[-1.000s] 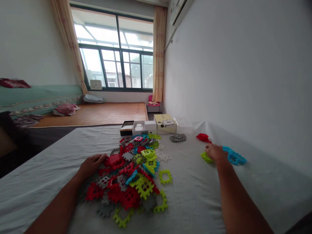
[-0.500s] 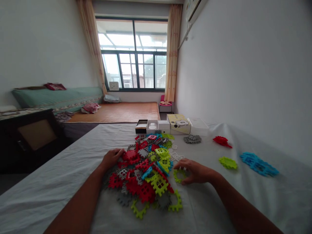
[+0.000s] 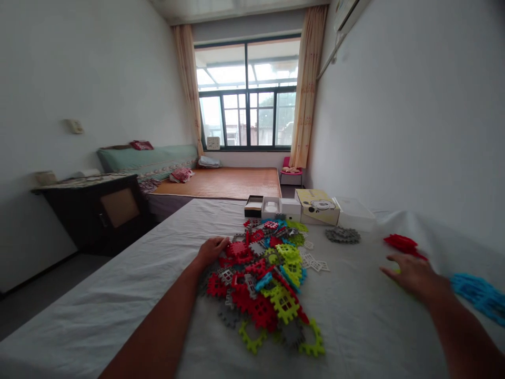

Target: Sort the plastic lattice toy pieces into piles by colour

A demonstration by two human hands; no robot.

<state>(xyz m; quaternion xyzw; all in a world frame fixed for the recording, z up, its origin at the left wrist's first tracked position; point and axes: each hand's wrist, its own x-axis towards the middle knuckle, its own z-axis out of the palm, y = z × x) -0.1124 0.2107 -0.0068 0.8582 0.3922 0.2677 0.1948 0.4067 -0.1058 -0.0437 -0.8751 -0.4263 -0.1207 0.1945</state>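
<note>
A heap of flat interlocking plastic tiles (image 3: 268, 279) in red, green, grey and blue lies mid-table on a white sheet (image 3: 150, 305). My left hand (image 3: 213, 250) rests on the heap's left edge, fingers lying loosely over red tiles. My right hand (image 3: 410, 275) hovers palm down at the right, between a red stack (image 3: 402, 243) and a blue stack (image 3: 479, 295). A sliver of green shows under its fingers, which curl over a green tile. A grey stack (image 3: 342, 235) sits farther back.
Small boxes (image 3: 317, 205) and a white box (image 3: 355, 213) line the table's far edge. A few white tiles (image 3: 315, 261) lie right of the heap. A dark cabinet (image 3: 102, 210) stands at the left; the wall runs close on the right.
My right hand left the heap's right side, where it closed on a green frame tile, and swung right to the sorted stacks. The left hand stayed on the heap. The view turned left.
</note>
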